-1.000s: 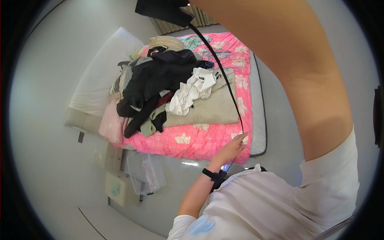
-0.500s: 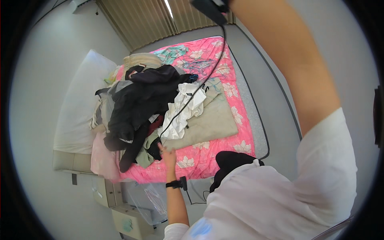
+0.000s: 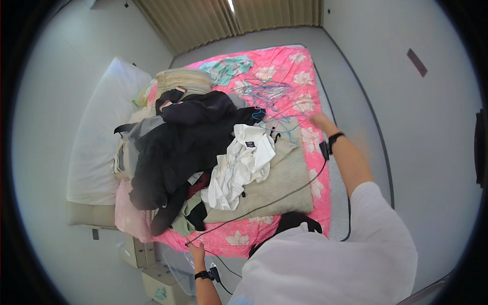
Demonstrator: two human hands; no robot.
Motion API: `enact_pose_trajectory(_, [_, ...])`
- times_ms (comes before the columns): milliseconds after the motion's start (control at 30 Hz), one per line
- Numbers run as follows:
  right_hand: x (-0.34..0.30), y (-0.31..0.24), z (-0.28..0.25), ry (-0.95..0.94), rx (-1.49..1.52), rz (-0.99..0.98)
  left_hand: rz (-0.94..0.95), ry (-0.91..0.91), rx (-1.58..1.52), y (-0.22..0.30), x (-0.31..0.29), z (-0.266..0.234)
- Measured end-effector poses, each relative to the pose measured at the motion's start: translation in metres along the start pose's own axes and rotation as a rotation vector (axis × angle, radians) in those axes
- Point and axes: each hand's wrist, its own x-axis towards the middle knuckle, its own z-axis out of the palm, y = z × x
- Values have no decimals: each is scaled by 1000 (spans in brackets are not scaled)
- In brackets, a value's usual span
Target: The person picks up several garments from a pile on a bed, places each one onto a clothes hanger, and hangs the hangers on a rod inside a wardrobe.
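Observation:
My left hand is at the near edge of the bed, its fingers closed on a thin black cable. That cable stretches across the bed to the device on my right wrist. Out over the bed's right edge is my right hand, smeared by motion, so its fingers cannot be made out. Nearest to it are tangled blue hangers. A crumpled white shirt lies on a beige folded blanket, and dark clothes are heaped to its left.
A pink flowered sheet covers the bed. A teal patterned cloth lies toward its far end. On the left leans a pale wrapped headboard. A clear plastic box and small cabinets stand by the near side.
My right arm has come down from high up to the bed's right edge. My left hand has drawn back toward me with the cable. The bed appears shifted as my head moved.

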Motion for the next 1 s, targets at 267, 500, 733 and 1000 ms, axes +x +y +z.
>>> enact_pose_trajectory(267, [-7,121,185,-39,-515,389,-866,-192,-148,53,-3,-31])
enact_pose_trajectory(500, [-41,132,216,159,-572,150,-292,-1228,182,-10,64,56])
enact_pose_trajectory(733, [-103,162,115,45,-507,-158,10,-337,-20,133,201,222])
enact_pose_trajectory(1000, [-217,69,7,-253,-156,362,-225,-626,121,200,199,274])
